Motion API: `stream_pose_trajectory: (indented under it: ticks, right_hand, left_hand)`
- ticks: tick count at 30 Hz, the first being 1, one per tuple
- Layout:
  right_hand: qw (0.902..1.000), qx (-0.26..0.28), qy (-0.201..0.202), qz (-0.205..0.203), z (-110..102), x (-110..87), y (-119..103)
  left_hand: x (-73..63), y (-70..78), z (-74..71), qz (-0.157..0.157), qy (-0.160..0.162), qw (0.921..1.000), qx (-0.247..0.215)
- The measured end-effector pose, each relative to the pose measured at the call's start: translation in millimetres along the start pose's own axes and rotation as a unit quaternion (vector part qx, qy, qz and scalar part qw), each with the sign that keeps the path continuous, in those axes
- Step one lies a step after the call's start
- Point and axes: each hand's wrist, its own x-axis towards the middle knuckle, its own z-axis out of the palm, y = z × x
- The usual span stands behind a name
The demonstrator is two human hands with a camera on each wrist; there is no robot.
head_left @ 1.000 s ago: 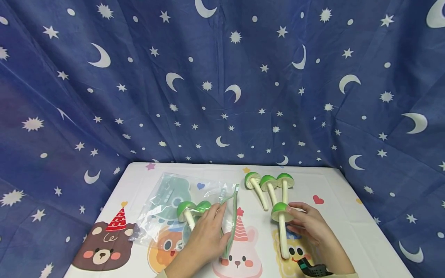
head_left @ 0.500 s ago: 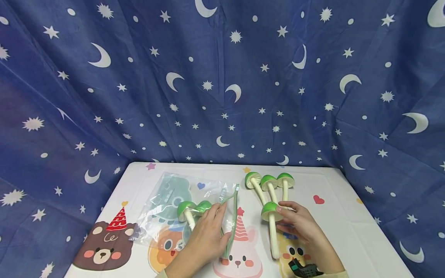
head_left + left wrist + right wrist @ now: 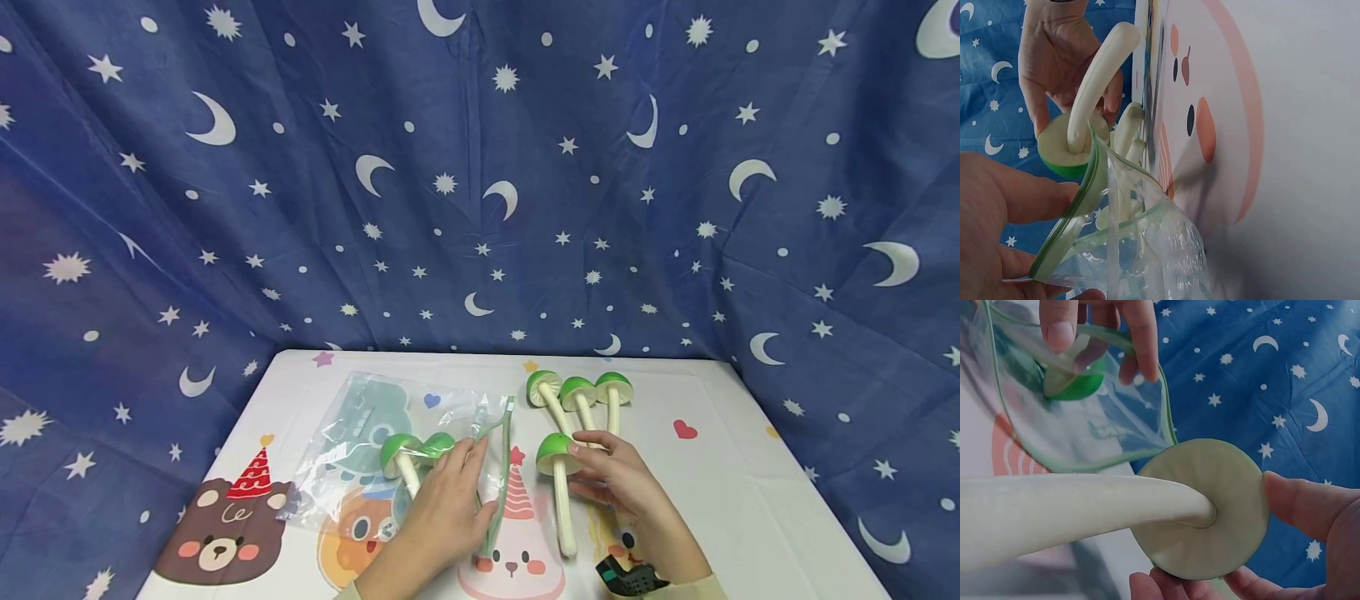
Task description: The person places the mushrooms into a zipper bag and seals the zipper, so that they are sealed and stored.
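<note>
In the head view, my left hand point(image 3: 450, 508) holds the green-edged mouth of a clear zip bag point(image 3: 318, 475). Two green-capped toy mushrooms point(image 3: 397, 452) show inside the bag. The left wrist view shows the fingers pinching the bag's green rim point(image 3: 1063, 228), with its mouth spread apart. My right hand point(image 3: 630, 496) grips another toy mushroom point(image 3: 562, 508) by its green cap, stem hanging toward me. In the right wrist view, thumb and fingers hold the cap point(image 3: 1235, 494) by its edge, and the stem points at the bag side. The held mushroom is outside the bag, near its mouth.
Three more toy mushrooms point(image 3: 577, 393) lie at the back of the table, beyond my right hand. A white cloth point(image 3: 750, 500) printed with cartoon animals covers the table. Behind and around it hangs a blue curtain point(image 3: 420, 317) with moons and stars.
My right hand has carried its mushroom leftward, away from the right side and closer to the bag's mouth. The left hand and bag have stayed in place.
</note>
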Motion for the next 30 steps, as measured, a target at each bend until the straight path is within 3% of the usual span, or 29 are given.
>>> stream_pose_trajectory:
  ticks: [12, 30]
  right_hand:
    - [0.9991, 0.022, -0.031, -0.017, 26.0, 3.0, -0.9]
    - [0.9978, 0.053, -0.036, -0.018, 60.4, 14.2, 1.2]
  left_hand:
    - [-1.4, -1.2, 2.5, 0.017, 0.019, 0.9997, 0.006]
    - [-1.6, -2.2, 1.8, 0.020, 0.021, 0.9996, 0.000]
